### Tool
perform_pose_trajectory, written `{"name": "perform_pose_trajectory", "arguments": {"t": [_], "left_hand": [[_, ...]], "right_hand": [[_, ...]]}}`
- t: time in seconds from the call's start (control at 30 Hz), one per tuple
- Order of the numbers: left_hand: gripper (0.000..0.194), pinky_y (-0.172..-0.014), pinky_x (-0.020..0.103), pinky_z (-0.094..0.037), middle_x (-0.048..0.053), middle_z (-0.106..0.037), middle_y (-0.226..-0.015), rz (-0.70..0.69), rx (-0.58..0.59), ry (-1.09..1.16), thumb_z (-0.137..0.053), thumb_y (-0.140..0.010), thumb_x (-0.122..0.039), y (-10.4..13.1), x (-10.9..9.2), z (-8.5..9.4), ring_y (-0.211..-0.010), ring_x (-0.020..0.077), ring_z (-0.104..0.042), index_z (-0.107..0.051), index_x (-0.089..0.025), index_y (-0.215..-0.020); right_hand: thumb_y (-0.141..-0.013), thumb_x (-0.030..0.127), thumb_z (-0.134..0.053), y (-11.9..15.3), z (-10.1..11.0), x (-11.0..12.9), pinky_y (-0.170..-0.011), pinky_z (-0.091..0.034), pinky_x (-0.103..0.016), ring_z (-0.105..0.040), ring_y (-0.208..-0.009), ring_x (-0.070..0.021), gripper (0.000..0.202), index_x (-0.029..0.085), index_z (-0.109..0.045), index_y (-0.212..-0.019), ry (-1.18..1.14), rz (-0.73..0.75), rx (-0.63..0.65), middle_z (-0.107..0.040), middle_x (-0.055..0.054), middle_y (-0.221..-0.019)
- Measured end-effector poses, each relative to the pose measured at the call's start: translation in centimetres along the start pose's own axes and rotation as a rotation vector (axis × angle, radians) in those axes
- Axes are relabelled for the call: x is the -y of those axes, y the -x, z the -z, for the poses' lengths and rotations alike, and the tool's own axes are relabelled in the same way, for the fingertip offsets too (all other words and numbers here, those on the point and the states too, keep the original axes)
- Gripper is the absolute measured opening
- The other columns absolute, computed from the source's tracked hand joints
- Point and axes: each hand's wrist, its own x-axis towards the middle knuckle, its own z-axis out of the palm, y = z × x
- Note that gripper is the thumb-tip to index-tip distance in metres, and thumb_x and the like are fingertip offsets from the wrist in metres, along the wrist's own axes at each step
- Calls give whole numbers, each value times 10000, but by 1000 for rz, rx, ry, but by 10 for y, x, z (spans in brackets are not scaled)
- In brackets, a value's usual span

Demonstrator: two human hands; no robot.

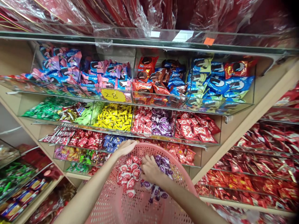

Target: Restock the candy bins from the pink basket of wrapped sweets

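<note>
A pink perforated plastic basket (184,174) is tilted toward the shelves. My left hand (126,147) grips its far rim, left of the middle. Inside the basket, red-and-white wrapped candies (128,174) lie in a heap on the left, and purple-and-white wrapped candies (163,165) lie on the right. My right hand (150,168) is down in the basket between the two heaps, touching candies. Its fingers are curled, and what they hold, if anything, is hidden beneath them.
Glass-fronted bins rise ahead, with packaged biscuits (107,73) on top and yellow candies (114,116) below. Similar red (141,119) and purple candies (162,123) fill neighbouring bins. A yellow price tag (113,95) hangs on the upper glass. More shelves stand left and right.
</note>
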Motion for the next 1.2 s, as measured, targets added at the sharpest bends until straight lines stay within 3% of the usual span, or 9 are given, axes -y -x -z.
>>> {"name": "perform_pose_trajectory", "arguments": {"t": [0.17,0.3,0.4,0.53,0.6,0.7,0.93,1.2], "left_hand": [[505,-726,260,-388,25,-661,-930,-5,-12,2,-225,-796,-523,0,3,-2,-869,207,-572,-635,-239,-870],[515,-709,270,-383,21,-662,-897,-35,-4,-9,-203,-802,-525,-3,7,-3,-846,212,-571,-632,-246,-858],[520,-690,274,-377,33,-657,-856,-45,8,-23,-190,-811,-507,-5,9,-4,-820,214,-574,-630,-230,-835],[503,-667,278,-373,36,-651,-840,-31,10,-10,-211,-805,-511,-6,11,-5,-798,220,-569,-628,-232,-827],[485,-679,281,-374,29,-650,-848,-43,3,1,-222,-804,-506,-6,12,-6,-803,218,-565,-626,-238,-815],[478,-690,281,-378,25,-652,-853,-49,-5,7,-226,-805,-501,-6,14,-7,-797,212,-565,-623,-235,-797],[473,-686,267,-376,22,-660,-873,-33,-10,8,-243,-801,-502,-7,14,-6,-804,209,-570,-631,-232,-800],[478,-698,271,-373,17,-662,-879,-43,-2,0,-238,-801,-507,-9,14,-7,-813,208,-574,-636,-243,-815]], "right_hand": [[-712,311,-562,1,12,3,-865,-269,-392,-388,-998,-253,212,140,-643,-806,-9,27,-6,-538,-119,-991],[-770,314,-507,-10,63,-7,-777,-310,-328,-448,-885,-205,191,163,-624,-771,-60,88,-69,-585,-79,-871],[-852,262,-372,-32,108,-30,-717,-315,-273,-463,-749,-149,280,175,-595,-706,-110,58,-247,-583,-34,-738],[-865,302,-353,-65,142,-66,-717,-313,-282,-458,-792,-172,289,163,-593,-785,-48,-241,-529,-579,-61,-806],[-846,370,-392,-78,145,-76,-715,-315,-307,-449,-848,-210,304,151,-602,-847,31,-378,-557,-569,-98,-869],[-834,468,-371,-91,140,-80,-730,-313,-343,-439,-890,-250,417,139,-627,-850,118,-464,-514,-553,-138,-911],[-816,491,-390,-104,126,-74,-733,-306,-360,-444,-888,-260,446,131,-654,-802,173,-536,-520,-557,-141,-906],[-748,576,-432,-91,141,-73,-689,-331,-332,-467,-832,-239,467,173,-656,-826,-18,-513,-518,-566,-108,-846]]}}
